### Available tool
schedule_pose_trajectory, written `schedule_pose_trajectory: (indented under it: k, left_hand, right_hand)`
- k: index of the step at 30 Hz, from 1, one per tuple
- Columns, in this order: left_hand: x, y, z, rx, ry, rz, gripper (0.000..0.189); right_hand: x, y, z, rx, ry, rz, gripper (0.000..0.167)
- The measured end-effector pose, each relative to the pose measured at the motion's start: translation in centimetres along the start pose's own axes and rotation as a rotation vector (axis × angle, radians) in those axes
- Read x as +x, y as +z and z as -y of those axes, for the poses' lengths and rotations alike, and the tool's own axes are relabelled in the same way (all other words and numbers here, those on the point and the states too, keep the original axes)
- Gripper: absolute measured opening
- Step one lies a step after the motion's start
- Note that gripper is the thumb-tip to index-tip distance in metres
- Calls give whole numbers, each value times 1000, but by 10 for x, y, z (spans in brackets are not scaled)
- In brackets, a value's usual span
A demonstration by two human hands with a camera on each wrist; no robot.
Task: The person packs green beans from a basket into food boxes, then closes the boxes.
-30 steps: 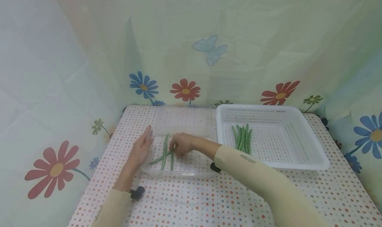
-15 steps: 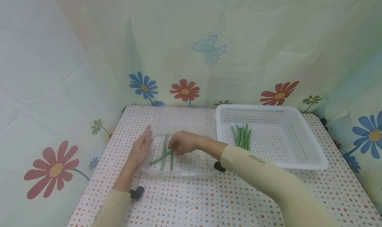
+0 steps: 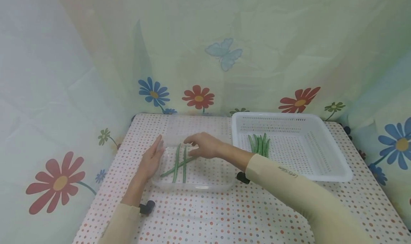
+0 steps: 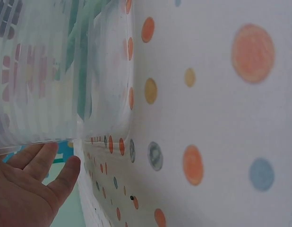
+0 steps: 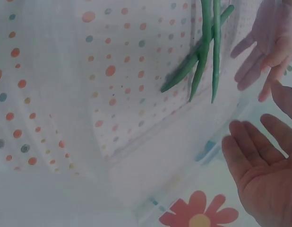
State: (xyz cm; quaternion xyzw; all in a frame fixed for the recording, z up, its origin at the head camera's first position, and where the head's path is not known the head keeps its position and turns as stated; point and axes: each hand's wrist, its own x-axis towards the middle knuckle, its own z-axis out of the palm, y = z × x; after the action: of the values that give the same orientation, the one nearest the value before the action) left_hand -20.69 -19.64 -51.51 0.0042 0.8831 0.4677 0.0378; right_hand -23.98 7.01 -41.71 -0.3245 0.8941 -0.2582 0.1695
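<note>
Three green beans lie in a clear plastic box (image 3: 205,187): a left bean (image 3: 176,165) and a right bean (image 3: 184,171) run nearly front to back, crossed by a slanting bean (image 3: 167,172). My left hand (image 3: 151,162) rests along the box's left side, fingers straight; in the left wrist view this hand (image 4: 35,187) is at the clear wall. Over the box's back part, my right hand (image 3: 205,146) has its fingers parted and holds nothing. The right wrist view shows this hand (image 5: 266,172) with its palm bare, apart from the beans.
To the right stands a white perforated basket (image 3: 345,172) with several green beans (image 3: 261,146) at its left side. A clear lid (image 3: 199,124) stands raised behind the box. Patterned curtains (image 3: 179,58) close off the back and sides.
My right hand has let go of a green bean and lifted up and slightly right, its fingers parting. More of the slanting and right beans now shows. The left hand has stayed put.
</note>
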Motion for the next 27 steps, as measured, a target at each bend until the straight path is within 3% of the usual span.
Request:
schedule_pose_trajectory:
  k: [14, 27]
  left_hand:
    - [1, 1, 0, 4, -12, -8, 55]
    - [0, 1, 1, 3, -4, 4, 56]
  right_hand:
    - [-13, -9, 0, -276, 45, -128, 77]
    - [-23, -12, -18, -447, 67, -228, 82]
